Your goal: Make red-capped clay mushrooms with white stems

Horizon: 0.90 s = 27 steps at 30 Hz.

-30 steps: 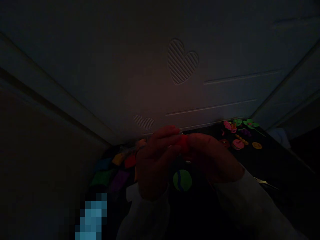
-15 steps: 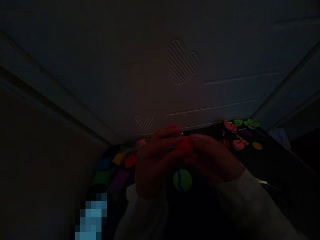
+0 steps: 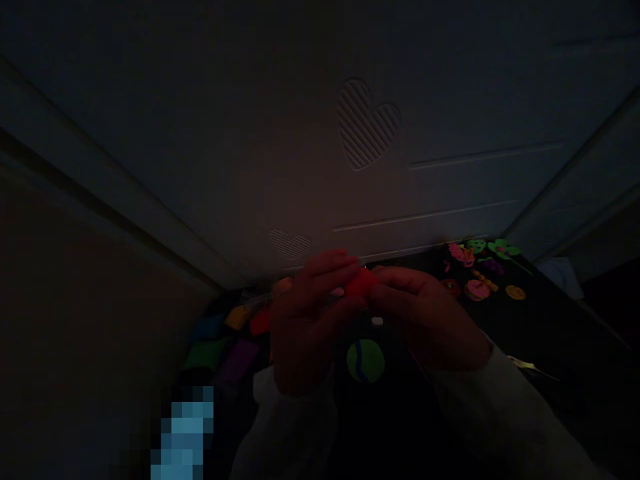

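Between my two hands is a soft-looking red lump of modelling clay point(image 3: 361, 285). My left hand point(image 3: 313, 323) grips its left side with bent fingers and thumb. From the other side, the thumb and fingertips of my right hand point(image 3: 433, 313) press on it. Below the hands lies a flat green clay disc point(image 3: 374, 361) with a wavy blue stripe point(image 3: 359, 360) across it. A small white piece point(image 3: 377, 321) sits just above the disc. The dim light hides the finer shape of the red clay.
At left lie blue point(image 3: 207, 327), green point(image 3: 205, 353), orange point(image 3: 237, 317), purple point(image 3: 240, 360) and red point(image 3: 261, 323) clay blocks. Small clay figures, including a pink round one point(image 3: 477, 289) and a green flower point(image 3: 504, 249), stand back right. Scissors point(image 3: 533, 367) lie near my right sleeve. A white panel point(image 3: 300, 167) rises behind.
The red clay has shifted slightly left between my fingers. My right fingers and thumb have changed their hold on it, and the white piece beneath has come into view.
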Available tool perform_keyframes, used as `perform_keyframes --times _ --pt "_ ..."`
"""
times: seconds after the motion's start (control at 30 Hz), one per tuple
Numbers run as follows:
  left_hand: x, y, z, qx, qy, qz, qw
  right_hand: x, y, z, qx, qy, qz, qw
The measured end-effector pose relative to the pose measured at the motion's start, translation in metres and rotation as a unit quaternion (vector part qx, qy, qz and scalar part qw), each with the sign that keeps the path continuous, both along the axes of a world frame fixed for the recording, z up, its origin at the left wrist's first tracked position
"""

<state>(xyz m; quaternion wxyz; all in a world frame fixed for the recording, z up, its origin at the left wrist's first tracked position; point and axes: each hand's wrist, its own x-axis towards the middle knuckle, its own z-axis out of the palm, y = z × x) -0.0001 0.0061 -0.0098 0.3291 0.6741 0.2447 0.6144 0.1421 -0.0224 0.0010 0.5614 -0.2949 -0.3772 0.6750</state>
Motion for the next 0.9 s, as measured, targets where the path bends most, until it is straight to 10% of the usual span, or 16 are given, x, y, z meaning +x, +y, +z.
perform_keyframes --times 0.9 --pt "-0.009 0.001 0.005 0.012 0.044 -0.039 0.998 0.002 -0.001 0.000 -0.009 -0.006 0.031 0.999"
